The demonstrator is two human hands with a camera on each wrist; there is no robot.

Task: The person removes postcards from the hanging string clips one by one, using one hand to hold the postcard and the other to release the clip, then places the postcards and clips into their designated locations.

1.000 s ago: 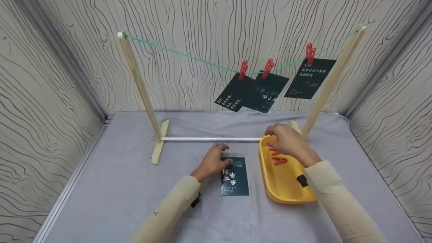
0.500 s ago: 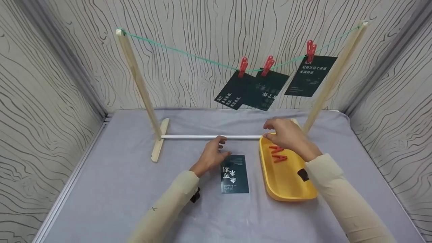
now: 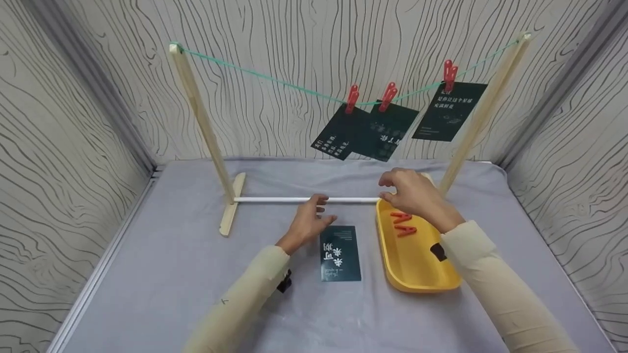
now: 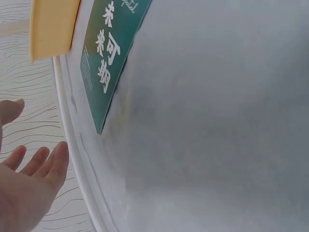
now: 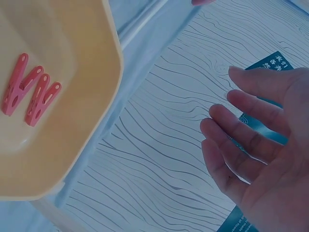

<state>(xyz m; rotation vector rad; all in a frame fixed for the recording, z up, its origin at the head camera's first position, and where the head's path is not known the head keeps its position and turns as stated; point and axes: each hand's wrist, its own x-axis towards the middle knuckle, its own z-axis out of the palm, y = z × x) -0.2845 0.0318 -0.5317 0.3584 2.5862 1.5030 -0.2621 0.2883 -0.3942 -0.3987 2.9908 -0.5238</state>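
A dark green card (image 3: 340,254) with white lettering lies flat on the cloth. My left hand (image 3: 306,221) hovers just past its far left corner, thumb apart from the fingers, holding nothing. Above the far end of a yellow tray (image 3: 417,272) is my right hand (image 3: 417,196); the right wrist view shows its fingers loosely bent around nothing. Two red clothespins (image 5: 37,92) lie inside the tray. Three more dark cards hang from a green string (image 3: 274,80), each by a red clothespin: a left card (image 3: 336,135), an overlapping middle card (image 3: 387,130) and a right card (image 3: 451,112).
The string runs between a left wooden post (image 3: 202,122) and a right wooden post (image 3: 485,115). A white rod (image 3: 274,200) joins their feet low behind the hands. Wood-grain panels (image 3: 274,29) stand at the back and sides of the cloth-covered table (image 3: 162,274).
My left hand has drawn back off the card on the cloth, its thumb no longer over it. My right hand has risen slightly from the tray's far rim. The cards and clothespins keep their places.
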